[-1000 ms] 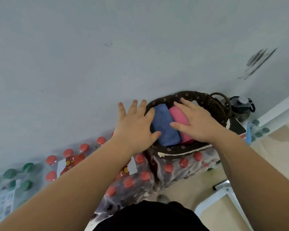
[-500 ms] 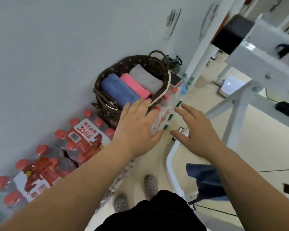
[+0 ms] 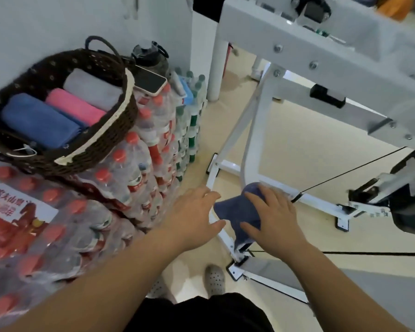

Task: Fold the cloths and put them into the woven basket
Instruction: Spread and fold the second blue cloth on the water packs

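Observation:
The dark woven basket (image 3: 101, 142) sits on stacked packs of bottled water at the upper left. Inside it lie a folded blue cloth (image 3: 37, 121), a pink cloth (image 3: 74, 107) and a grey cloth (image 3: 91, 88), side by side. A dark blue cloth (image 3: 235, 212) hangs over a white metal frame bar low in the middle. My right hand (image 3: 271, 221) rests on this cloth with fingers spread. My left hand (image 3: 192, 216) hovers just left of it, fingers straight, holding nothing.
Packs of red-capped water bottles (image 3: 134, 178) fill the left side. A phone (image 3: 149, 82) lies on the packs beside the basket. A white metal frame (image 3: 244, 130) and table legs stand on the beige floor at right. My shoes (image 3: 215, 279) show below.
My hands have left the basket and swung right and down to the dark blue cloth on the frame. The view turned from the wall toward the floor and frame.

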